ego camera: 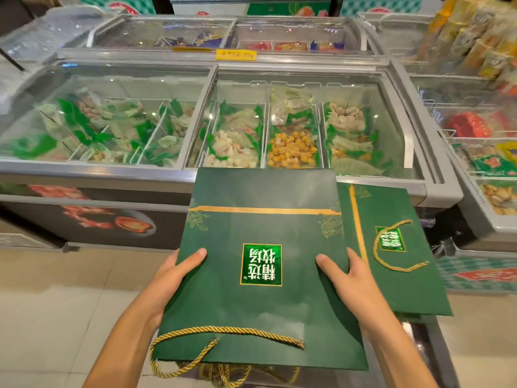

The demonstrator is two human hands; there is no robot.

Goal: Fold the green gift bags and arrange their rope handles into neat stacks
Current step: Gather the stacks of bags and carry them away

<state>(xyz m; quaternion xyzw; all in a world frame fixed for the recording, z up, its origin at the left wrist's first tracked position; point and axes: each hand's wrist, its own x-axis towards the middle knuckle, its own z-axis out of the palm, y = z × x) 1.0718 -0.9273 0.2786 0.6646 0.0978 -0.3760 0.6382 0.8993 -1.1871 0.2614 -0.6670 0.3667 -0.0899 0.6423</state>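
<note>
A flat dark green gift bag (251, 303) with a gold band and a square label lies in front of me, its mouth toward me. My left hand (173, 278) grips its left edge, thumb on top. On the opposite edge my right hand (347, 278) holds it the same way. Its gold rope handle (223, 331) lies across the near end, and more rope loops hang below it. A second folded green bag (397, 261) sits to the right, partly under the first, with its rope handle (391, 247) curled on top.
Glass-topped chest freezers (212, 119) full of packaged food stand just beyond the bags, with another freezer (475, 152) at the right. Beige floor tiles (56, 303) lie at the left. The bags rest on a dark surface (419, 340) near me.
</note>
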